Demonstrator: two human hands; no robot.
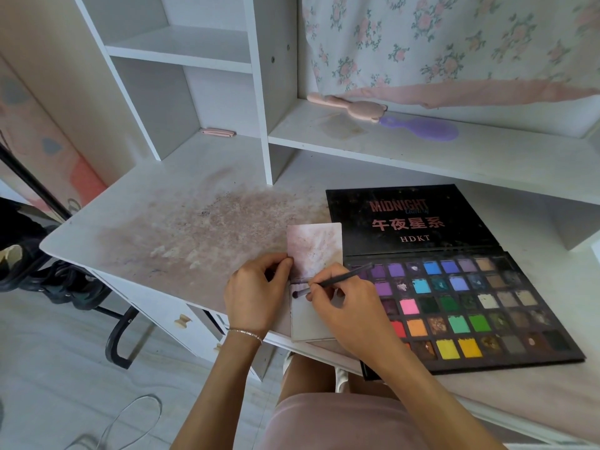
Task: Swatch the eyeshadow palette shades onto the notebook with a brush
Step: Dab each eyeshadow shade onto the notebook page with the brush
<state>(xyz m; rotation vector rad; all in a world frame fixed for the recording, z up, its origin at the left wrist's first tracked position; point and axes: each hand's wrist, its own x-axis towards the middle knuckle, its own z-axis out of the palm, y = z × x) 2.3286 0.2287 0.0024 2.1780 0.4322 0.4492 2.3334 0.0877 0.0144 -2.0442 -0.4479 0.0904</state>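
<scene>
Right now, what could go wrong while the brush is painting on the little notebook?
The notebook hangs over the desk edge, so hard strokes might tip it off if the left hand lets go. The right hand rests just beside the open palette, so it might smear colours. The brush may also shed more powder onto the already stained desk.

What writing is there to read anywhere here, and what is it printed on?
All of it is on the raised black lid of the open eyeshadow palette:
"MIDNIGHT" in pink capitals, along the top.
A small blue cursive word just beneath it: too blurred to read.
"午夜星系" in large pink characters.
"HDKT" in small pale capitals at the bottom.
The small open notebook shows only powder smudges, no writing.
</scene>
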